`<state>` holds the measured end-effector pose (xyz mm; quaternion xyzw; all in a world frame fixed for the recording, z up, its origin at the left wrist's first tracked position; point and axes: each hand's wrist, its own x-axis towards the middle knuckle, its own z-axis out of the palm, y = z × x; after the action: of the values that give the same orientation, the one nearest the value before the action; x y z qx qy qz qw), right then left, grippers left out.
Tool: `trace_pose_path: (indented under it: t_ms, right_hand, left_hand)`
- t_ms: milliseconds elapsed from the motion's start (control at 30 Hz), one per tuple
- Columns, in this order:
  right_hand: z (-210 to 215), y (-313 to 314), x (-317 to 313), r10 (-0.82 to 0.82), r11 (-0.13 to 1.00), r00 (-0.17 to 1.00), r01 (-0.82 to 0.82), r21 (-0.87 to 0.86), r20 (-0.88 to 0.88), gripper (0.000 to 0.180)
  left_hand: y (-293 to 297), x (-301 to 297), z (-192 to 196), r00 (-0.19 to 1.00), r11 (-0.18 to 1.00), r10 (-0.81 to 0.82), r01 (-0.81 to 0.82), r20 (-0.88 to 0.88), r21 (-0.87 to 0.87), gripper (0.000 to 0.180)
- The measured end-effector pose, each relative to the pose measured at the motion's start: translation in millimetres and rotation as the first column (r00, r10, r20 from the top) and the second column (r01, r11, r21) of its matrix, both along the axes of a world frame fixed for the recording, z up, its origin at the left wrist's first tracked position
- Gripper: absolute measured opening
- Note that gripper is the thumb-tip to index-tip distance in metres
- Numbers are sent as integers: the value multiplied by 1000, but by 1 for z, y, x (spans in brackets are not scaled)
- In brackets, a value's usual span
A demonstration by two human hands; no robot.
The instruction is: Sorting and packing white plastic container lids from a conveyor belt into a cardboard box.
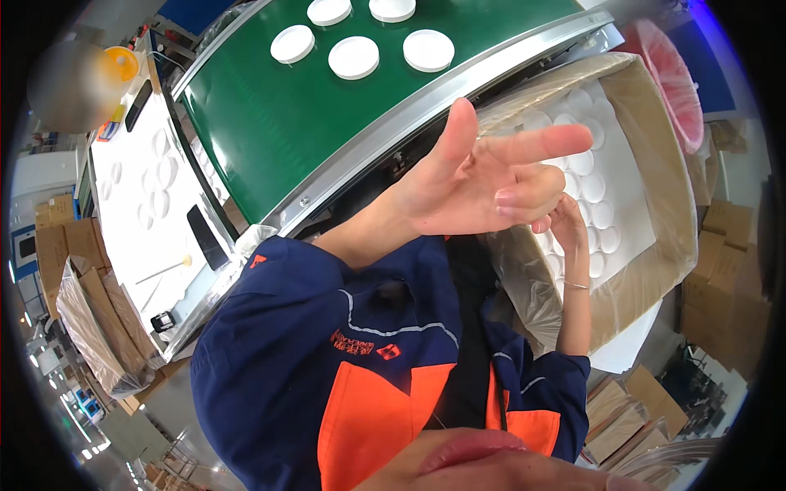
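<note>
My left hand (483,184) is raised in front of me beside the green conveyor belt (270,114). Its thumb points up and its index finger stretches to the right, while the other fingers curl toward the palm; it holds nothing. Further right, my right hand (566,219) is over a cardboard box (667,188) lined with clear plastic. Its fingers are bent together, and the left hand partly covers them, so anything in them is hidden. Rows of round white lid-like discs (603,214) lie on a white sheet (634,176) in that box, close to the right hand.
Several white discs (354,58) sit on the belt, bordered by a metal rail (344,155). On the left, a white table (176,237) carries more discs, a dark phone-like slab (206,237) and a small black object (162,321). A pink bag (673,86) stands behind the box.
</note>
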<state>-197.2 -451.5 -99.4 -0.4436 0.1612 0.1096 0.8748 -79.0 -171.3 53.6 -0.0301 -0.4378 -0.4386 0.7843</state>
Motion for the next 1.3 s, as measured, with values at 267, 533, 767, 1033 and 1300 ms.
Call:
trace_pose_path:
  t_ms: [267, 533, 767, 1033, 1300]
  right_hand:
    - [5, 5, 3, -26, 999, 1000, 26, -28, -17, 28]
    - [8, 5, 1, -26, 1000, 1000, 26, -10, -8, 28]
    - [12, 6, -1, -53, 998, 998, 51, -39, -44, 16]
    - [41, 23, 0, 151, 908, 988, -145, -393, -14, 13]
    - [54, 28, -3, 220, 855, 975, -182, -486, 22, 15]
  left_hand:
    - [-1, -10, 3, 989, 998, 17, -25, -146, -53, 94]
    - [-1, -5, -2, 1000, 999, -1, 2, 8, -50, 89]
    - [31, 1, 28, 829, 638, 451, -559, 331, 529, 70]
    - [161, 135, -62, -132, -622, -543, -600, 829, -503, 91]
    - [191, 200, -78, -207, -426, -524, -776, 826, -465, 88]
